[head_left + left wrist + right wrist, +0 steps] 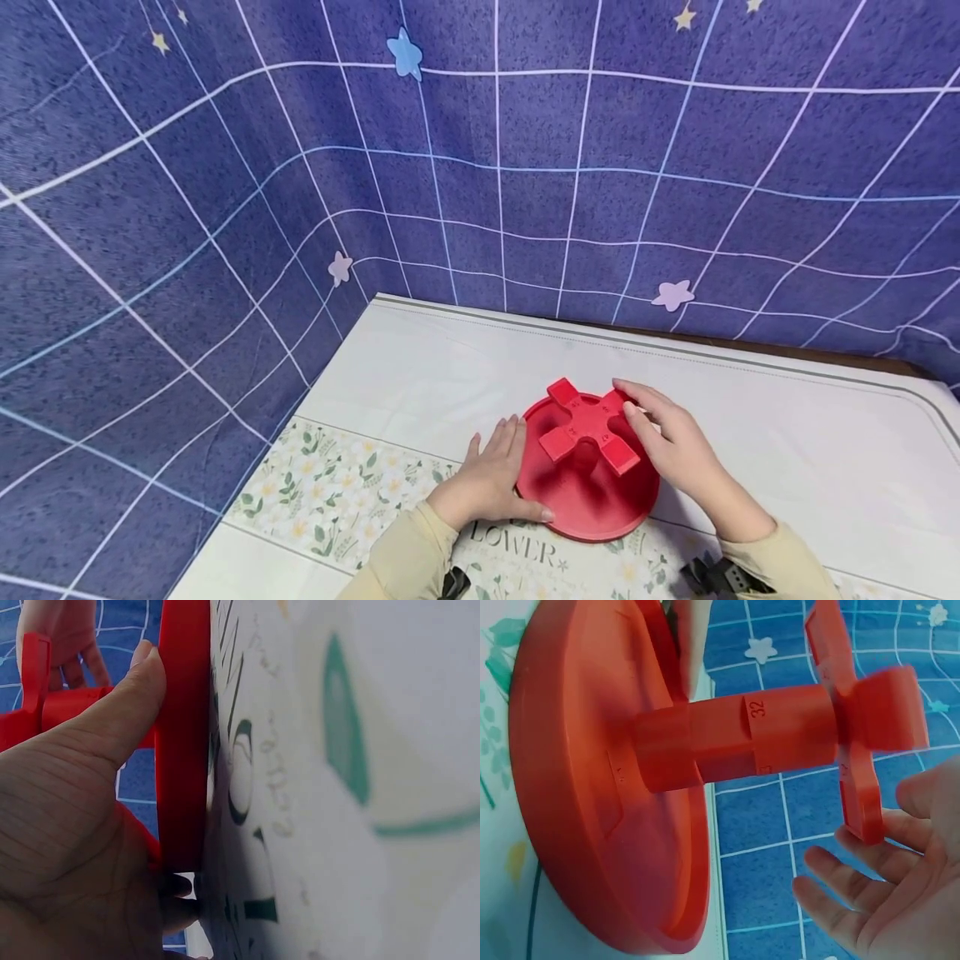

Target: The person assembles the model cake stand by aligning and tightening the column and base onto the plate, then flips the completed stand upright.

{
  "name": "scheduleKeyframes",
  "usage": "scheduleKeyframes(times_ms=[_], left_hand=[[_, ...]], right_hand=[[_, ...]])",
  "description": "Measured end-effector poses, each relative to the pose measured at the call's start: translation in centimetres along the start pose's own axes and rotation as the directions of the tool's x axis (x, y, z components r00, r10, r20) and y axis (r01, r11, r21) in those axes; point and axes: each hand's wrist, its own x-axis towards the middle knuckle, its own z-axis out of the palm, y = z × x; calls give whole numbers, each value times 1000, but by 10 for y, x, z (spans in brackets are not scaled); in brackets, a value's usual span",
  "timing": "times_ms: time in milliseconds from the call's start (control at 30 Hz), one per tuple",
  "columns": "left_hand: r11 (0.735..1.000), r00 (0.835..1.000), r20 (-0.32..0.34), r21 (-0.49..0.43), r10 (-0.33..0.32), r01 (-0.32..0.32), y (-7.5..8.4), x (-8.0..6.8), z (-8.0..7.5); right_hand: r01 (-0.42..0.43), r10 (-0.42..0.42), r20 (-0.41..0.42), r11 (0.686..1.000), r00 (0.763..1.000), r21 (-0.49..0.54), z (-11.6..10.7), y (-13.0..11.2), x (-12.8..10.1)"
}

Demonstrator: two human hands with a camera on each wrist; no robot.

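A red plastic stand (600, 510) rests on the table, with a round, raised-rim base and a cross-shaped top (588, 421). Its central post (791, 735) shows a moulded number 32 in the right wrist view. My left hand (487, 479) holds the base at its left side, thumb over the rim and fingers along the outer edge. At the far right arm of the cross is my right hand (678, 442); its loosely bent fingers touch that arm. In the right wrist view the thumb stands apart from the fingers. The base's underside is hidden.
A white table cover (787, 433) bears a flowered band (330, 492) with printed lettering under and beside the base. Behind and to the left hangs a blue gridded curtain (540, 200) with stars. Black straps (723, 577) circle the wrists.
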Motion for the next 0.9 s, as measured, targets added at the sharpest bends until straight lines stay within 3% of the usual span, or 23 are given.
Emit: scheduleKeyframes(times_ms=[133, 333, 633, 900], left_hand=[[1000, 1000, -9, -25, 17, -17, 1, 0, 1], [999, 1000, 0, -36, 8, -8, 0, 0, 1], [1000, 1000, 3, -25, 1, -1, -2, 2, 0], [999, 1000, 4, -45, 7, -7, 0, 0, -1]], right_hand=[[15, -14, -15, 998, 1000, 60, -7, 1, -10], [31, -34, 29, 993, 999, 110, -17, 1, -26], [18, -19, 13, 998, 1000, 62, -15, -9, -37], [-52, 52, 35, 998, 998, 17, 0, -20, -39]])
